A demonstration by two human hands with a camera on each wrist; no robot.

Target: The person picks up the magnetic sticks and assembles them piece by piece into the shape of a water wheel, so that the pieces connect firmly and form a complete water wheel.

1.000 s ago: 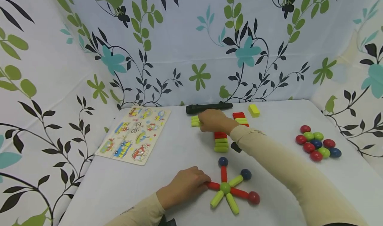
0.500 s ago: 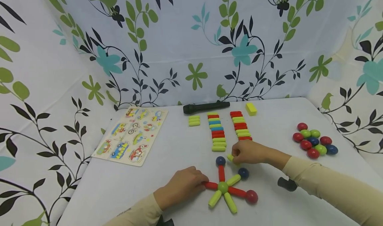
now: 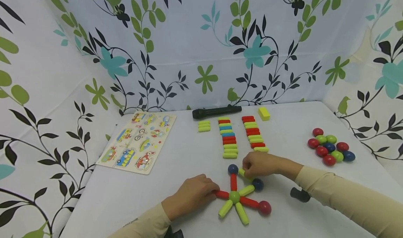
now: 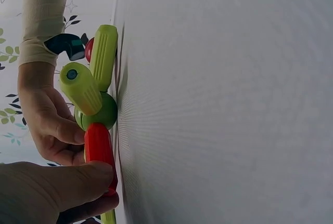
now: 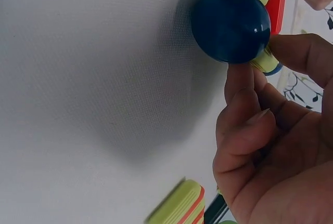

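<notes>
A star of magnetic rods lies on the table, centred on a green ball (image 3: 234, 197). My left hand (image 3: 190, 198) pinches its left red rod (image 3: 222, 195), thumb on top in the left wrist view. My right hand (image 3: 267, 165) pinches a yellow-green rod (image 3: 241, 172) between the two blue balls on the arm ends, the upper one (image 3: 233, 169) and the right one (image 3: 258, 184). In the right wrist view the nearer blue ball (image 5: 230, 24) sits at the fingertips and partly hides that rod. A red ball (image 3: 264, 208) caps another arm; two yellow-green arms have bare ends.
Two columns of coloured rods (image 3: 228, 137) and a few yellow-green rods (image 3: 204, 126) lie behind. A dark microphone-like stick (image 3: 217, 112) and a yellow block (image 3: 263, 113) are at the back. Loose balls (image 3: 329, 147) cluster right; a picture puzzle board (image 3: 136, 141) lies left.
My right hand has come from the rods at the back left towards me, carrying a yellow-green rod to the blue balls. The left hand keeps its hold on the red rod.
</notes>
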